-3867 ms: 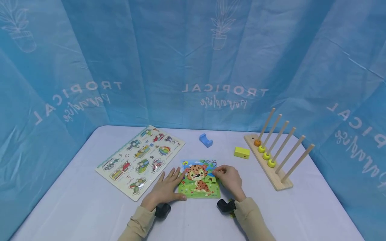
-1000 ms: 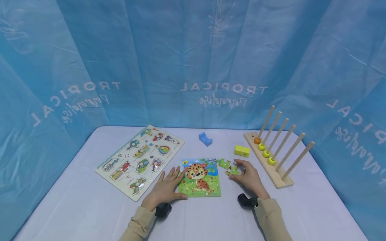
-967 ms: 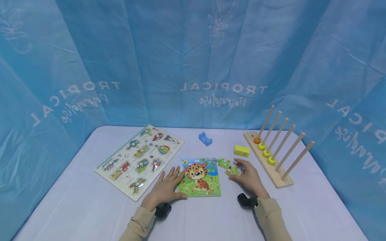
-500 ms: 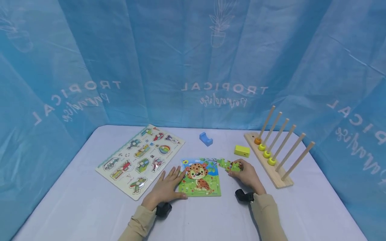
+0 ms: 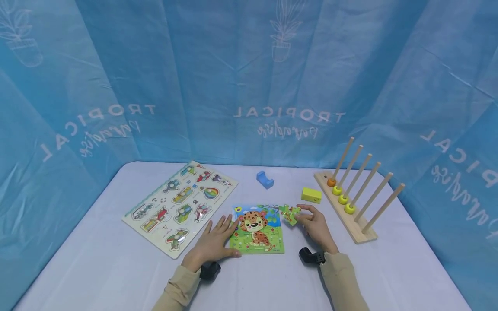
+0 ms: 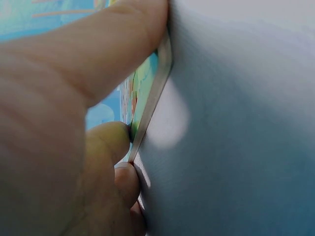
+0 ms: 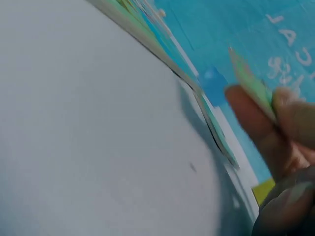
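Note:
A leopard picture puzzle [image 5: 256,229] lies flat at the middle of the table. My left hand [image 5: 213,244] rests along its left side, fingers spread and straight; the left wrist view shows the thumb and fingertips [image 6: 125,137] at the board's edge. My right hand [image 5: 317,226], just right of the puzzle, pinches a green puzzle piece [image 7: 251,83] between thumb and fingers, raised off the table. A second green puzzle piece [image 5: 285,210] lies flat by the board's upper right corner, partly overlapped by the held one in the head view.
A peg puzzle board [image 5: 183,207] with vehicle pictures lies at the left. Behind are a blue arched block [image 5: 265,179] and a yellow block [image 5: 311,195]. A wooden stand [image 5: 358,226] with upright pegs and several beads stands at the right. Blue curtains [image 5: 249,86] surround the table.
The right hand went from the puzzle's right edge to the loose pieces beside it, then picked one up and shifted left with it. The left hand stayed put.

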The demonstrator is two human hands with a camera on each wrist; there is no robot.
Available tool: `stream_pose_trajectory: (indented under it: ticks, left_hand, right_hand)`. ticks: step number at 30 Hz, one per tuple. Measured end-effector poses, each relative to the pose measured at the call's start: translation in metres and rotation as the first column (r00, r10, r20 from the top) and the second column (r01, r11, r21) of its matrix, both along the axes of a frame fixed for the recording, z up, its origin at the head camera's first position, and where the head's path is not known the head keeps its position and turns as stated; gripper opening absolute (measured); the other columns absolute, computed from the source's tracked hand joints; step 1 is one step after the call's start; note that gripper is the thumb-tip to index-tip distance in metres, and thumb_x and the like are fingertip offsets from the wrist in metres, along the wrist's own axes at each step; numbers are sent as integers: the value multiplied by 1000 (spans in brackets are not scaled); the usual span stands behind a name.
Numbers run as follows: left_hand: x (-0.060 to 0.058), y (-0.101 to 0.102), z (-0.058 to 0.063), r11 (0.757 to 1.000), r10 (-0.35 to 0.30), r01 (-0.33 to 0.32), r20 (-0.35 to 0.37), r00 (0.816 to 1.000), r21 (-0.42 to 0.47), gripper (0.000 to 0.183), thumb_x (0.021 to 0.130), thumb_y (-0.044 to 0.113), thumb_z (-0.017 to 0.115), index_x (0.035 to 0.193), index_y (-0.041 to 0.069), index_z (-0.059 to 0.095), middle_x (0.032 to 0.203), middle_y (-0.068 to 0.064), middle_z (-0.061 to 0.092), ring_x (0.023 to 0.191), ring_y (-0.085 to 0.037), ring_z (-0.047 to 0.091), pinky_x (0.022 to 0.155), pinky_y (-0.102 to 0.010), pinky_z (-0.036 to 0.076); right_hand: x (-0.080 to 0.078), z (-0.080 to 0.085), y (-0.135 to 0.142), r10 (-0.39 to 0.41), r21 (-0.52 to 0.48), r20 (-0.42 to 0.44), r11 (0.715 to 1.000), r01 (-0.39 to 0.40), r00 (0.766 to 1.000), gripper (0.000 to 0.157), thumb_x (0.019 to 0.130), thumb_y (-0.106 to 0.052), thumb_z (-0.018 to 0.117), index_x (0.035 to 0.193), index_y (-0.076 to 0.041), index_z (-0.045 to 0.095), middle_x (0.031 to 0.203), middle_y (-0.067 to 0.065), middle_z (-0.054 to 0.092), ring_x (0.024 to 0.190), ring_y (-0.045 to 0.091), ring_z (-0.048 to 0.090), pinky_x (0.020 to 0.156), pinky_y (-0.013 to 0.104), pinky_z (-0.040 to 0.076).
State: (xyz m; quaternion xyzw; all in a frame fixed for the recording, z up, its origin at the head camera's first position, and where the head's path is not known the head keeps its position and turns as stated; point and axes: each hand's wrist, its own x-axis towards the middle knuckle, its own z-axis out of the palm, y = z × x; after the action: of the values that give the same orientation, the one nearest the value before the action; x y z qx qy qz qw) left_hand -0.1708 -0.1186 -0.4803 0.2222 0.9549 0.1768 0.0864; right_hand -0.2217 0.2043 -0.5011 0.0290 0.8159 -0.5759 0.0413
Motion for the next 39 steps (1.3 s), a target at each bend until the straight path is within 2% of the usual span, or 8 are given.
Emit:
stream_pose_trajectory:
  ticks: [4,9,17,21,24,30,36,39]
  left_hand:
    - [1,-1,0,1000,1,-1,-4,1000,3,93,76,58,62,147,13,24,153,-13,16,141,-33,10,112,-56,4]
    - [1,0,0,1000,1,-1,-7,1000,6,92,76,58,62,147,13,25,153,-14,16,140,-33,11,112,-57,4]
    - [0,0,-2,1000,5,-5,4,1000,8,93,76,59,62,147,13,24,153,-12,15,141,-32,10,112,-56,3]
    - [1,0,-2,1000,-1,1,-3,1000,10,93,76,58,62,147,12,24,153,-13,16,141,-33,10,112,-56,3]
    - [1,0,-2,1000,2,-2,-6,1000,10,92,76,57,63,147,12,24,153,-14,16,141,-33,10,112,-56,3]
    - [0,0,-3,1000,9,-9,0,1000,6,92,76,59,62,147,13,25,153,-13,16,141,-33,10,112,-56,3]
    - [1,-1,-1,1000,-3,3,-8,1000,13,92,76,58,62,147,11,26,153,-15,17,140,-34,12,111,-57,4]
    - [1,0,-1,1000,-5,5,-9,1000,11,92,77,58,62,147,11,26,153,-15,17,140,-34,12,111,-57,4]
  right_hand:
    - [2,0,-11,112,-30,29,993,-111,993,42,82,-26,70,119,-12,58,73,2,69,44,9,33,41,20,29]
    - [5,1,-20,269,37,41,962,-270,962,41,78,-30,74,114,-13,62,68,3,66,49,11,32,45,21,27]
    - [10,1,-24,381,150,-8,915,-375,925,30,77,-28,75,103,-15,68,69,1,63,55,11,43,50,20,35]
    - [13,3,-30,398,281,-46,885,-370,916,27,75,-33,76,100,-22,70,70,-5,62,58,10,47,52,21,37]
    - [16,4,-34,387,369,-51,864,-343,921,26,74,-38,76,97,-27,71,69,-8,58,60,10,47,55,23,36]
    - [18,6,-40,362,472,-50,830,-297,931,24,73,-40,76,95,-33,70,69,-9,51,63,9,45,59,25,33]
    - [17,5,-43,344,485,-88,835,-261,935,24,78,-37,73,100,-29,70,70,-10,51,64,9,44,59,25,34]
    - [18,7,-44,343,470,-72,840,-272,937,23,77,-35,73,99,-29,70,71,-9,52,65,10,45,60,26,35]
